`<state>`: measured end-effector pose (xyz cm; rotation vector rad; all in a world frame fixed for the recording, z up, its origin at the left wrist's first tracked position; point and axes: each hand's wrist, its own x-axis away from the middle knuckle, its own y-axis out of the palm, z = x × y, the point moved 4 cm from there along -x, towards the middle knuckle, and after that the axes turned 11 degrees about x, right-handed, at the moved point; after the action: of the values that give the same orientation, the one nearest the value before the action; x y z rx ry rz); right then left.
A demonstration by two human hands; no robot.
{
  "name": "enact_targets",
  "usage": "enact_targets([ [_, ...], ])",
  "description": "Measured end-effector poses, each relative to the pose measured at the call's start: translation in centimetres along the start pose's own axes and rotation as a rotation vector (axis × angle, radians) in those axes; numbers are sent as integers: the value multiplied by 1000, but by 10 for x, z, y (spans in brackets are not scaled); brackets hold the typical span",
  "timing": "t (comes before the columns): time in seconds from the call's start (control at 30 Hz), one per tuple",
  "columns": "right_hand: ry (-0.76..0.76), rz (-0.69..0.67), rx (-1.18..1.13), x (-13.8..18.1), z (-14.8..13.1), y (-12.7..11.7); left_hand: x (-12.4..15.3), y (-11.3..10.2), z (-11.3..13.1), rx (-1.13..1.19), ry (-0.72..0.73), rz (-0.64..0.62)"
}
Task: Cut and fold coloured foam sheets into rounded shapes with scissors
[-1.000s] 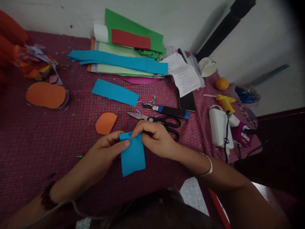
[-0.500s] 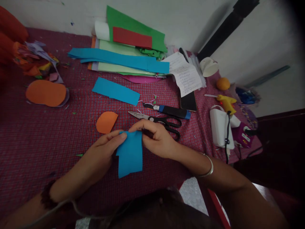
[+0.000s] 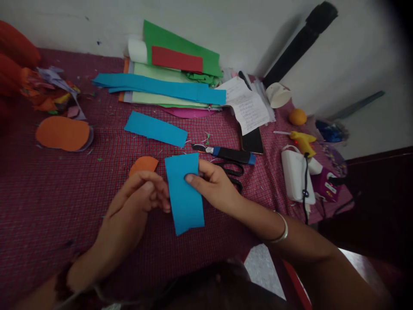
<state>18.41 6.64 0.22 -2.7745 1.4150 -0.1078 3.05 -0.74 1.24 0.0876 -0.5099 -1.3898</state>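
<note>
My right hand (image 3: 214,185) pinches a blue rectangular sheet (image 3: 184,193) by its right edge, thumb on top, and holds it just above the red checked cloth (image 3: 48,198). My left hand (image 3: 137,200) sits beside the sheet's left edge with its fingers curled; its fingertips touch the edge, and I cannot make out a grip. Black scissors (image 3: 232,172) lie partly hidden behind my right hand. A small orange cut-out (image 3: 143,164) lies just beyond my left hand.
A blue strip (image 3: 155,128) and a blue-handled utility knife (image 3: 227,153) lie further back. Coloured sheets (image 3: 167,79) are stacked by the wall. An orange oval (image 3: 62,133) lies left. At right are a phone (image 3: 252,140), a white box (image 3: 294,174) and a yellow glue gun (image 3: 301,140).
The blue sheet, folded between both hands before, now hangs opened out and longer from my right hand. My left hand has let go of its top corner and dropped beside it.
</note>
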Motion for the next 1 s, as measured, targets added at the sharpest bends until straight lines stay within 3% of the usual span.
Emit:
enact_targets([
  [0.1, 127, 2, -241, -3, 7, -1, 13, 4, 20, -476, 447, -9],
  [0.17, 211, 6, -380, -4, 11, 0, 25, 13, 27, -832, 782, -104],
  [0.2, 246, 7, -429, -4, 12, 0, 30, 16, 26, -955, 890, -168],
  [0.27, 290, 7, -483, -4, 14, 1, 35, 20, 19, -1105, 965, -307],
  [0.37, 284, -2, -466, -4, 15, 3, 33, 18, 6, -1162, 882, -492],
  [0.43, 256, -6, -432, -4, 14, 4, 29, 16, 2, -1109, 815, -534],
  [0.77, 61, -147, -123, 4, 2, 19, -1, 1, 15, -544, 284, 69],
  [0.87, 1, -166, -66, 8, 2, 22, -4, -6, 12, -493, 259, 148],
  [1.0, -7, -196, -64, 10, 5, 25, -6, -8, 9, -472, 277, 135],
])
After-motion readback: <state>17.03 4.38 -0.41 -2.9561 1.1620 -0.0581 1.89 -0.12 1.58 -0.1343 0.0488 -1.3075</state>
